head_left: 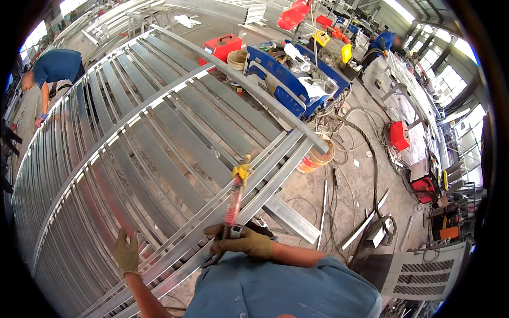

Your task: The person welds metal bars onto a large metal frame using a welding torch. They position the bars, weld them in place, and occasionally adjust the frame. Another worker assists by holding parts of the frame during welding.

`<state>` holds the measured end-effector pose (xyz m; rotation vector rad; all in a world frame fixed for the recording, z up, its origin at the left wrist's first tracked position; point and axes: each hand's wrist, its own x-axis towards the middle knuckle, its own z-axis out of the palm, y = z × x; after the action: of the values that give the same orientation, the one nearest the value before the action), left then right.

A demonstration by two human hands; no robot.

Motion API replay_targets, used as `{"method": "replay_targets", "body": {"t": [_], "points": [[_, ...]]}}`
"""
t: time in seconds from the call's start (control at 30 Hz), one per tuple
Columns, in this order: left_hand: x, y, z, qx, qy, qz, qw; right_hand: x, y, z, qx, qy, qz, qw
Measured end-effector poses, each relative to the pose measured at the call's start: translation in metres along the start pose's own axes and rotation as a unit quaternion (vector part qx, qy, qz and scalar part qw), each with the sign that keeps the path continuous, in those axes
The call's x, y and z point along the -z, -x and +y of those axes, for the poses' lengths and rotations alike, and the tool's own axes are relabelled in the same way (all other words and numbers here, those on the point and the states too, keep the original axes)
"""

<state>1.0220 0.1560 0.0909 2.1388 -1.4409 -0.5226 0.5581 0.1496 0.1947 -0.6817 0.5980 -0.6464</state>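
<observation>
My right hand (249, 244), in an olive work glove, is wrapped round the grip of a red torch-like tool with a yellow head (232, 204). The tool points away from me over the edge of a large slatted metal frame (114, 130), and its outline is blurred, so its exact kind is hard to tell. Also gloved, my left hand (127, 253) is open above the near slats at the left, fingers apart. Whether it touches the metal cannot be made out. Reddish light shows on some slats beyond it.
Beyond the frame stand a blue cart (275, 79) heaped with tools, a red machine (222, 47) and a bucket (319, 159). Cables (374, 164) and metal offcuts (366, 225) lie on the floor at the right. One co-worker (58, 66) bends over the frame's far left; another (379, 45) stands far right.
</observation>
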Motion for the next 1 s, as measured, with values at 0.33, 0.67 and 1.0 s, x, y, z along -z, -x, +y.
{"method": "replay_targets", "body": {"t": [0.33,0.67,1.0], "points": [[-0.103,0.051,0.327,0.155,0.486,-0.285,0.811,0.057,-0.017,-0.036,-0.189,0.294,-0.168,0.922],[-0.147,0.051,0.357,0.158,0.44,-0.195,0.862,0.227,-0.011,-0.034,0.018,0.409,0.012,0.912],[-0.175,0.038,0.307,0.224,0.435,-0.261,0.832,0.438,-0.04,-0.18,0.063,0.853,0.311,0.415]]}}
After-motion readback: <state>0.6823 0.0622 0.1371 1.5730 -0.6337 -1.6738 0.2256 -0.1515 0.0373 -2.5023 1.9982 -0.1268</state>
